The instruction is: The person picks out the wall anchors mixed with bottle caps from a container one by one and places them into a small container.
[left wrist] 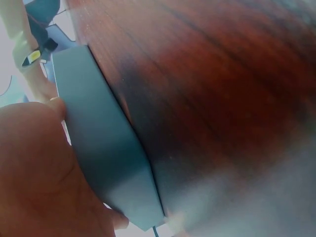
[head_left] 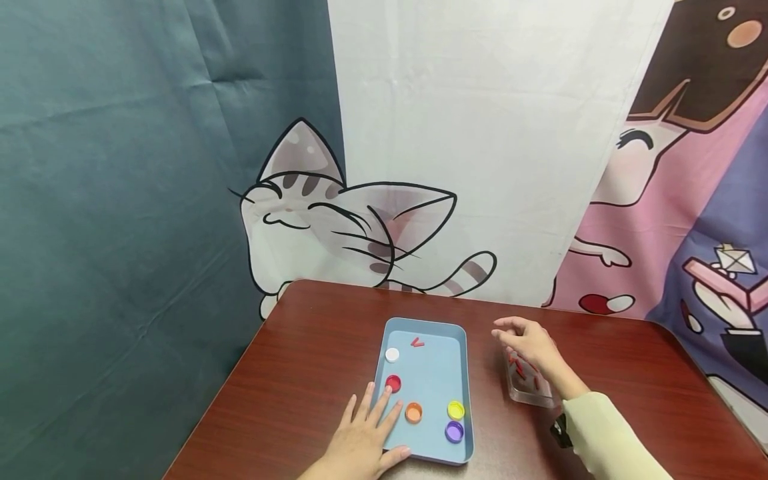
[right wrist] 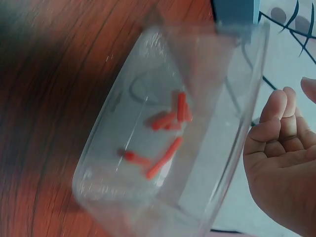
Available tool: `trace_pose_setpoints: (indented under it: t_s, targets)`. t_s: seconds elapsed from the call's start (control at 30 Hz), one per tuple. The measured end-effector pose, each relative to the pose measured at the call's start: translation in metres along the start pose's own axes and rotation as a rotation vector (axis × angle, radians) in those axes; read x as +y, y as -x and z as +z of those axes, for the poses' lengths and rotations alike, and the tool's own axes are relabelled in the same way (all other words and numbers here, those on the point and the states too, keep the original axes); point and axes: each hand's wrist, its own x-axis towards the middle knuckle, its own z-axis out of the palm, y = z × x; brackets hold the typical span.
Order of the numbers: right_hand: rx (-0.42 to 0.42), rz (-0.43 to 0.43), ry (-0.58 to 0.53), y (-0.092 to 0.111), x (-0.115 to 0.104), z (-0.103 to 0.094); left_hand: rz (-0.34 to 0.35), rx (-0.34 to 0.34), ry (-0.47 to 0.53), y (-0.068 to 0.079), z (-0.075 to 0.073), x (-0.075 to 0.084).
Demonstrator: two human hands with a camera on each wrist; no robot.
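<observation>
My left hand (head_left: 363,437) lies with spread, straight fingers over the near left edge of a light blue tray (head_left: 435,367). In the left wrist view the tray's outer wall (left wrist: 101,133) shows beside that hand. Inside the tray are a white cap (head_left: 392,355), a red cap (head_left: 393,383) by the left fingertips, an orange cap (head_left: 413,413), a yellow cap (head_left: 456,410), a purple cap (head_left: 454,432) and small red sticks (head_left: 418,344). Above a clear plastic box (head_left: 531,399) hovers my right hand (head_left: 528,341), fingers loosely bent, thumb apart, nothing visible between them. Several red sticks (right wrist: 165,158) lie in the box.
The brown wooden table (head_left: 300,373) carries the tray and, to its right, the box. Behind the table's far edge hangs a cloth backdrop (head_left: 480,133) with cartoon drawings. A dark curtain-like cloth (head_left: 120,233) is on the left.
</observation>
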Motion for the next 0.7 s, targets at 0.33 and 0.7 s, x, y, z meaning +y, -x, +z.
trace_pose_setpoints:
  t_s: [0.33,0.7]
  targets:
    - [0.030,-0.036,-0.007,-0.009,-0.015,0.027,0.007,0.007,0.007,-0.001,0.001,-0.001]
    - [0.037,-0.059,-0.017,-0.015,-0.035,0.052,0.004,0.010,-0.010,-0.001,0.001,0.000]
